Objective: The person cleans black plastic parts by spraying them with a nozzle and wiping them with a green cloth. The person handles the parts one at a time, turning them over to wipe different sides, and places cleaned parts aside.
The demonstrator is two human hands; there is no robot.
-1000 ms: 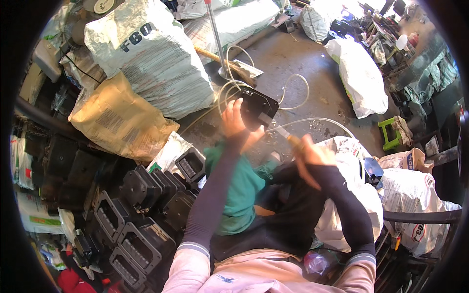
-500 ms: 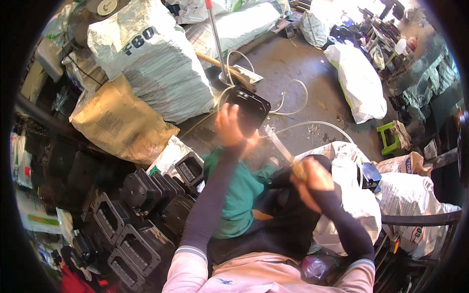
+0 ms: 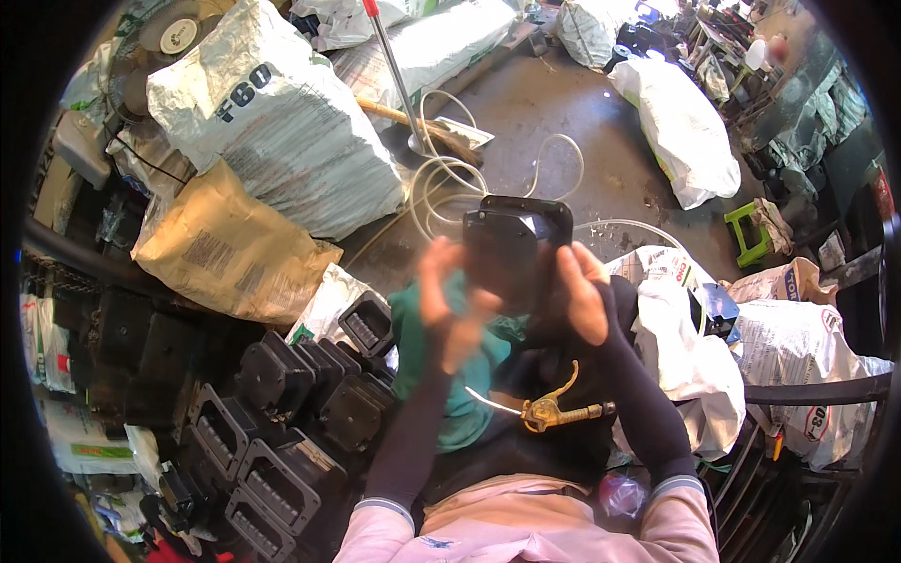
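A black plastic housing (image 3: 511,246) with a flanged rim is held up above my lap. My right hand (image 3: 584,293) grips its right edge, thumb and fingers against the side. At its lower left is my left hand (image 3: 452,305), blurred by motion, its thumb seeming to press on the housing. On my dark trousers lies a yellow tool (image 3: 542,414), apparently an air blow gun, with a thin pale nozzle, a curved lever and a ribbed handle; neither hand touches it. Green cloth (image 3: 460,399) covers my left leg.
Several similar black housings (image 3: 282,479) are stacked at my left. Behind them stand a brown paper sack (image 3: 235,249) and a large white sack (image 3: 282,122). Clear hose (image 3: 572,155) loops over the floor. White sacks (image 3: 676,342) and a green stool (image 3: 746,235) are at the right.
My right hand has let go of the yellow tool, which now lies on my lap, and has taken hold of the housing. The housing has come closer and turned.
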